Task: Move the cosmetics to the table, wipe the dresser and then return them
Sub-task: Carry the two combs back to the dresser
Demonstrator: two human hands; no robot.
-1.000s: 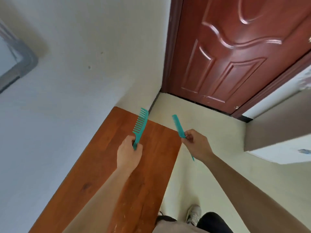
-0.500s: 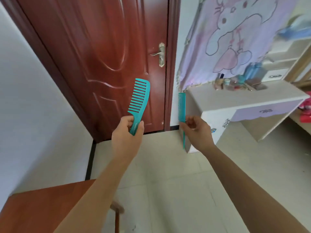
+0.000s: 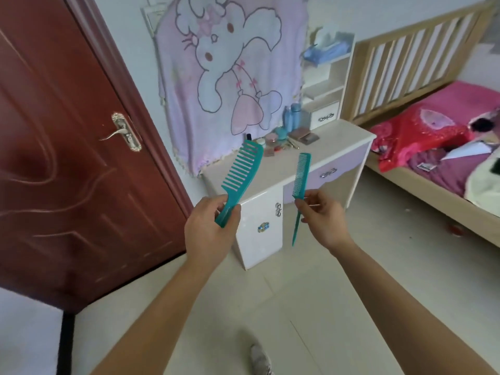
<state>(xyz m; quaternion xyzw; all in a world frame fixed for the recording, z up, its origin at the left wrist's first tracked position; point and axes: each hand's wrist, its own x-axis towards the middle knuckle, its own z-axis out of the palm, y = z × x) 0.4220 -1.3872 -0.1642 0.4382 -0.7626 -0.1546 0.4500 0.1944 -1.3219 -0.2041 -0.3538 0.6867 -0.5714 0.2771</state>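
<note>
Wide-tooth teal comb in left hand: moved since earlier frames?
Yes. The wide-tooth teal plastic comb, gripped by the left hand, overlapped the red-brown wooden door earlier; now it sits right of the door, in front of the white dresser.

I count two teal combs, one wide-toothed comb [image 3: 243, 169] and one tail comb [image 3: 302, 176]; my two hands, left hand [image 3: 211, 231] and right hand [image 3: 323, 221]; one surface [image 3: 334, 147], one door [image 3: 67, 163], one bed [image 3: 457, 104].
</note>
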